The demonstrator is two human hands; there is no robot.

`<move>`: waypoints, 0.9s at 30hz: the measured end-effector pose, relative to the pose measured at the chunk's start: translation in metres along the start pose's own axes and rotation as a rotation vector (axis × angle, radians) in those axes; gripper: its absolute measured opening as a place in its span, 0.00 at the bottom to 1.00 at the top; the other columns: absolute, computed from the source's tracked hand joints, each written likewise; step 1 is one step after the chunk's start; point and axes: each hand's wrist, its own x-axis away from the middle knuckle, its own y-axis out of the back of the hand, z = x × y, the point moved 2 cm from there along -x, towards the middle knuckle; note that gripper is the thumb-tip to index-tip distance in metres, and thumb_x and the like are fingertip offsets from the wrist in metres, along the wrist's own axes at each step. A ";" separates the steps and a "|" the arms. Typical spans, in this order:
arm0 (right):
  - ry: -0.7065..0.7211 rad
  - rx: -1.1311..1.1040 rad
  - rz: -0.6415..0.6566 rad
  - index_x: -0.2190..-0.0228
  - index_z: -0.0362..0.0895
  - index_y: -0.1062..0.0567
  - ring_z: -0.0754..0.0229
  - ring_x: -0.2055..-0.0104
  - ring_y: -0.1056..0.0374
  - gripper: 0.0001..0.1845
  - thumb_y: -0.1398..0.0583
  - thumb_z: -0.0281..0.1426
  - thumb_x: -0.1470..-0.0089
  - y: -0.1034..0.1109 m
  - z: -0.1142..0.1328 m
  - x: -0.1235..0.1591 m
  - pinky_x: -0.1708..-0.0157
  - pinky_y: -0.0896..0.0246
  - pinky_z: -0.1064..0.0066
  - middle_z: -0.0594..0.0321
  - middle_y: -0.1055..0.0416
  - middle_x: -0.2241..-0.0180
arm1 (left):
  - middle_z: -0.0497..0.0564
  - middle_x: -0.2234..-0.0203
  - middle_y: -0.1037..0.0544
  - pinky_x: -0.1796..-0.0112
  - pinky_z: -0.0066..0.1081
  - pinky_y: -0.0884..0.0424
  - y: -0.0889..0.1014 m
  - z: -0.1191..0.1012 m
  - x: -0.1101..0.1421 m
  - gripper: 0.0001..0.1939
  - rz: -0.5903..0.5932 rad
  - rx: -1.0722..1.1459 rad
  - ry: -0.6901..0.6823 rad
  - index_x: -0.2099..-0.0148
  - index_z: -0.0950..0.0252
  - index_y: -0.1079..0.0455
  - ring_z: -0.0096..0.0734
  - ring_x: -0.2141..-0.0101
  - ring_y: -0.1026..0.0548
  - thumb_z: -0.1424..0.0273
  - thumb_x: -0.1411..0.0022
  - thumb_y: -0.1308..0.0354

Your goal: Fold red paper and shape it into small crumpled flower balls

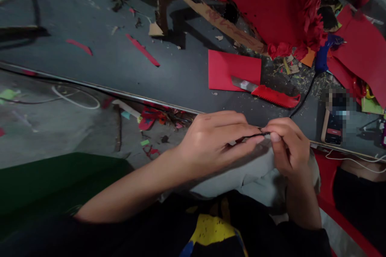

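Observation:
My left hand and my right hand meet above my lap, just in front of the table edge. Pinched between the fingertips of both is a thin, dark strip, whose exact kind I cannot make out. Part of it is hidden by the left fingers. Beyond the hands, a utility knife with a red handle lies on the table, its blade resting on a red rectangular card. Neither hand touches the knife or the card.
Behind the card stands a large red crumpled-paper piece on a wooden strip. Red paper strips and scraps litter the grey table. At right are a blue tool with a black cord and a phone. Someone sits at right.

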 end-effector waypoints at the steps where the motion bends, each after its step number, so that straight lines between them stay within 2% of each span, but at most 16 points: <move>1: 0.025 0.051 -0.020 0.62 0.45 0.29 0.62 0.63 0.30 0.09 0.47 0.25 0.43 0.000 0.000 0.000 0.64 0.33 0.68 0.63 0.26 0.66 | 0.48 0.77 0.25 0.73 0.22 0.31 0.000 0.000 0.000 0.07 -0.002 -0.029 -0.001 0.66 0.68 0.28 0.21 0.76 0.29 0.72 0.36 0.44; 5: 0.181 0.326 -0.166 0.62 0.45 0.27 0.63 0.67 0.31 0.10 0.38 0.24 0.49 0.003 0.005 0.002 0.64 0.34 0.69 0.64 0.26 0.69 | 0.47 0.78 0.26 0.75 0.22 0.33 0.001 0.001 0.000 0.09 0.002 -0.102 0.015 0.69 0.67 0.28 0.21 0.77 0.30 0.73 0.36 0.45; 8: 0.229 0.421 -0.129 0.63 0.43 0.26 0.64 0.70 0.31 0.10 0.37 0.25 0.50 0.004 0.008 0.004 0.67 0.34 0.71 0.64 0.25 0.71 | 0.47 0.78 0.26 0.74 0.22 0.34 0.001 0.000 0.000 0.09 0.017 -0.146 -0.009 0.70 0.67 0.29 0.21 0.77 0.31 0.73 0.36 0.45; 12: 0.185 0.465 -0.051 0.64 0.42 0.26 0.66 0.70 0.29 0.07 0.39 0.26 0.47 0.004 0.009 0.006 0.66 0.33 0.75 0.63 0.24 0.69 | 0.46 0.79 0.27 0.74 0.24 0.35 -0.001 0.001 0.001 0.10 0.046 -0.245 -0.057 0.70 0.66 0.29 0.23 0.77 0.32 0.72 0.35 0.46; 18: 0.142 0.427 -0.014 0.63 0.43 0.27 0.66 0.65 0.27 0.06 0.42 0.26 0.44 0.002 0.004 0.006 0.63 0.32 0.77 0.63 0.24 0.67 | 0.45 0.79 0.28 0.75 0.24 0.38 -0.005 0.006 0.004 0.10 0.052 -0.294 -0.107 0.70 0.66 0.30 0.23 0.77 0.33 0.72 0.35 0.47; 27: 0.054 0.179 0.022 0.62 0.46 0.28 0.65 0.63 0.29 0.07 0.43 0.26 0.44 0.002 -0.003 0.005 0.61 0.32 0.75 0.64 0.25 0.65 | 0.47 0.77 0.26 0.74 0.23 0.36 -0.003 0.003 0.001 0.06 0.040 -0.161 -0.105 0.67 0.68 0.30 0.22 0.76 0.32 0.73 0.36 0.45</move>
